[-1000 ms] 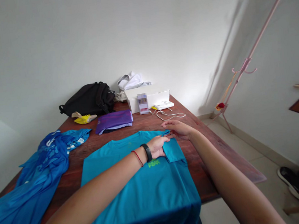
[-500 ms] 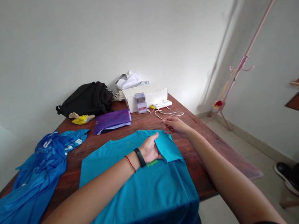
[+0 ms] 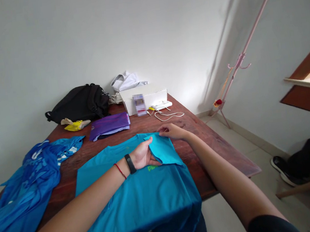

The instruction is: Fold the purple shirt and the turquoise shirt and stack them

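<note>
A teal T-shirt (image 3: 131, 198) lies spread over the near part of the table, its lower end hanging over the front edge. Its right sleeve (image 3: 163, 149) is folded inward onto the body. My left hand (image 3: 143, 155), with a black band on the wrist, grips the inner edge of that sleeve, thumb on top and fingers partly under the cloth. At the shoulder fold, my right hand (image 3: 170, 131) pinches the top of the shirt with thumb and fingertips.
Blue patterned cloth (image 3: 36, 183) lies at the left. Behind the shirt are a folded purple garment (image 3: 109, 125), yellow item (image 3: 74, 126), black backpack (image 3: 76, 103), white box (image 3: 155, 97) and white cable (image 3: 172, 114). A pink coat stand (image 3: 254, 24) and a person's shoe (image 3: 282, 170) are at right.
My right hand has come down onto the shirt's shoulder and closed on the cloth. The left hand has drawn the folded sleeve slightly further inward. The view has shifted right.
</note>
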### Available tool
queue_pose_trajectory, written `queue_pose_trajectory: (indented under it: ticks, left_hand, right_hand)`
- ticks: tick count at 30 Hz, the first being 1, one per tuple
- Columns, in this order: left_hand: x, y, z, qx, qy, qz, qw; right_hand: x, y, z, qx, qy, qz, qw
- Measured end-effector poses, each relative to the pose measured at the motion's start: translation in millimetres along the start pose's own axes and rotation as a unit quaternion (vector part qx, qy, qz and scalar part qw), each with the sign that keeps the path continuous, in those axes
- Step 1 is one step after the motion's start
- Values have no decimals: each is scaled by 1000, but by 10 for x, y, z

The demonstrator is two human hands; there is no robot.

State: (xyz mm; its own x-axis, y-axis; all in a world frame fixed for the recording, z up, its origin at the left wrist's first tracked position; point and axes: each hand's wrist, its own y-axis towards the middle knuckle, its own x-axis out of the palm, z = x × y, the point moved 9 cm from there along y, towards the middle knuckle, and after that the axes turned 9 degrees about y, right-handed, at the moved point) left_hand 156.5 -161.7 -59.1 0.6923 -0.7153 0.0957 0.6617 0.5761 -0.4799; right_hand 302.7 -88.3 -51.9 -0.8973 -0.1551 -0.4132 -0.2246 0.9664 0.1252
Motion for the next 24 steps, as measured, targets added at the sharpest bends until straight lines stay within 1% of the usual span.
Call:
queue_pose_trajectory:
  ticks: [3, 4, 6, 8, 10, 13, 17, 19, 20, 21, 23, 24]
  left_hand:
    - [44, -20, -110, -54, -48, -49, 996]
    - [14, -11, -135, -59, -50, -41, 996]
    - [-63, 14, -178, -62, -28, -14, 998]
    - [-146, 34, -201, -56, 9, 24, 998]
    - [-230, 43, -211, -51, 54, 65, 995]
    - [-331, 50, -221, -50, 134, 103, 984]
    - [-516, 28, -153, -28, 262, 168, 950]
    - [-527, -2, -110, -19, 350, 168, 921]
    - [-505, -26, -78, -10, 410, 164, 897]
    - [-476, -61, -36, 0, 479, 168, 862]
    - [-384, -153, 68, 27, 609, 198, 768]
    - [-316, -202, 119, 46, 656, 218, 721]
  right_hand:
    - [21, -7, -26, -7, -26, -6, 1000]
    - [22, -8, -34, -10, -48, -3, 999]
    - [23, -8, -29, -8, -113, 1, 994]
    - [25, -3, 22, 10, -184, 0, 983]
    - [22, 3, 86, 27, -225, -5, 974]
    - [10, 12, 130, 30, -238, -4, 971]
    - [18, 3, 80, 22, -246, -7, 969]
    - [24, -12, 0, 13, -250, 2, 968]
    - [30, -20, -50, 6, -253, 8, 967]
    - [42, -29, -101, -2, -255, 14, 967]
    - [88, -46, -180, -13, -255, 18, 967]
    - [125, -52, -197, -14, -254, 13, 967]
